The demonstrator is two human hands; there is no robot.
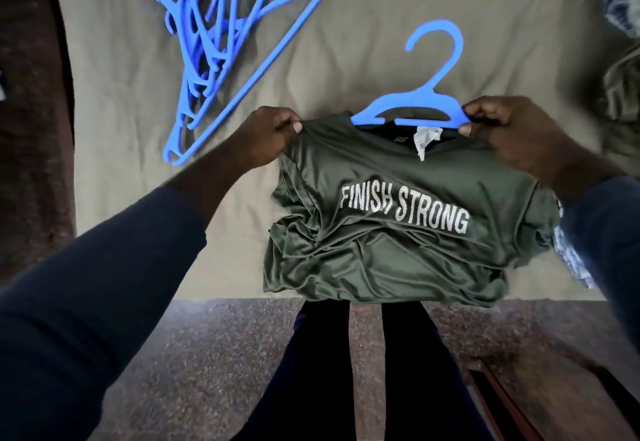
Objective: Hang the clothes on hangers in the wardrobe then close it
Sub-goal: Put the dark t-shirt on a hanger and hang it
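An olive-green T-shirt [398,243] printed with "FINISH STRONG" in pale letters lay bunched at the near edge of a bed, its collar turned away from the person and its hem rumpled just above the bed's edge. A blue plastic hanger [408,103] sat at the collar with its hook pointing away. Its left arm end lay on top of the fabric, its right end was at the right shoulder, and a white label [424,139] showed inside the neck just below it. The left hand [266,139] held the shirt's left shoulder, its fingers [296,127] curled and pinching the fabric against the thumb. The right hand [512,136] pinched the other shoulder, its fingers [465,129] closed where the hanger's right end met the cloth; whether they held the plastic as well as the fabric could not be told. Both arms wore dark navy sleeves [104,285]. The bed was covered by a creased khaki sheet [381,25]. On it, well apart to the far left, lay a loose pile of blue hangers [214,53], and more clothes [623,94] lay heaped at the right edge. The person's dark-trousered legs [329,371] stood on a speckled brown floor [207,354] below.
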